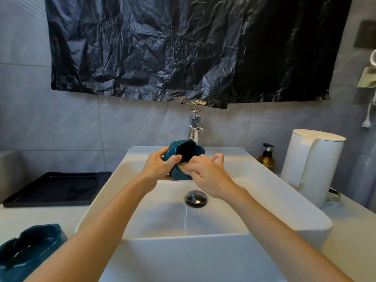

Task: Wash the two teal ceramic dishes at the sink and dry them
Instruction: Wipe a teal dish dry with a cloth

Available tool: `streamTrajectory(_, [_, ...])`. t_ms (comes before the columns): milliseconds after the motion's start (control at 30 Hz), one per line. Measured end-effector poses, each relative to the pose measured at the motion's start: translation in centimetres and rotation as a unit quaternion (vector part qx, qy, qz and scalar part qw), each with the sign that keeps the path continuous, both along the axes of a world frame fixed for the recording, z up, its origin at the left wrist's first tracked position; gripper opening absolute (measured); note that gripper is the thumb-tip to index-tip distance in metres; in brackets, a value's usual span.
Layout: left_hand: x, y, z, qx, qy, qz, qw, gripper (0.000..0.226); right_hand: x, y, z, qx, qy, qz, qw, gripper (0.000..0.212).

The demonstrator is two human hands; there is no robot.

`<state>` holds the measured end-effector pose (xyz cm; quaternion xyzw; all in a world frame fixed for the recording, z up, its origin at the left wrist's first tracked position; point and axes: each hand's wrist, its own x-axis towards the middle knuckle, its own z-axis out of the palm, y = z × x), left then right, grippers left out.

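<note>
Left forearm (105, 224): bare, enters the view at 7 o'clock and extends toward 1 o'clock. Right forearm (270, 222): bare, enters at 5 o'clock and extends toward 11 o'clock. The two converge just above the centre of the view.

Left hand (160, 165): back of the hand faces up. The thumb lies over the near rim of the teal dish (175, 152) and the fingers curl round its side at 10 o'clock, so the hand grips it.

Right hand (205, 176): positioned at 3 o'clock of the left hand, close beside it. The fingers are curled round a pale pad (183, 166) pressed against the dish rim. Its fingertips are partly hidden.
</note>
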<state>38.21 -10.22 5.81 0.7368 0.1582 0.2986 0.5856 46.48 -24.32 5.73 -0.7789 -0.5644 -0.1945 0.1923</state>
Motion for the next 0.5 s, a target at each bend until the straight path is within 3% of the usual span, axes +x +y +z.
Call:
streamTrajectory(67, [-0.02, 0.07, 0.01, 0.011, 0.008, 0.002, 1.0, 0.029, 0.09, -0.2, 0.25, -0.036, -0.118, -0.035, 0.992, 0.035])
streamTrajectory(167, [0.08, 0.18, 0.07, -0.003, 0.009, 0.001, 1.0, 0.029, -0.28, -0.3, 0.22, -0.016, -0.199, -0.074, 0.977, 0.034])
streamTrajectory(267, [0.12, -0.03, 0.15, -0.02, 0.008, -0.017, 1.0, 0.024, -0.16, -0.17, 0.16, 0.006, -0.198, -0.095, 0.976, 0.049])
streamTrajectory(500, [0.11, -0.29, 0.04, -0.001, 0.029, -0.027, 0.999, 0.026, 0.15, 0.62, -0.21, -0.018, -0.089, -0.011, 0.996, 0.041])
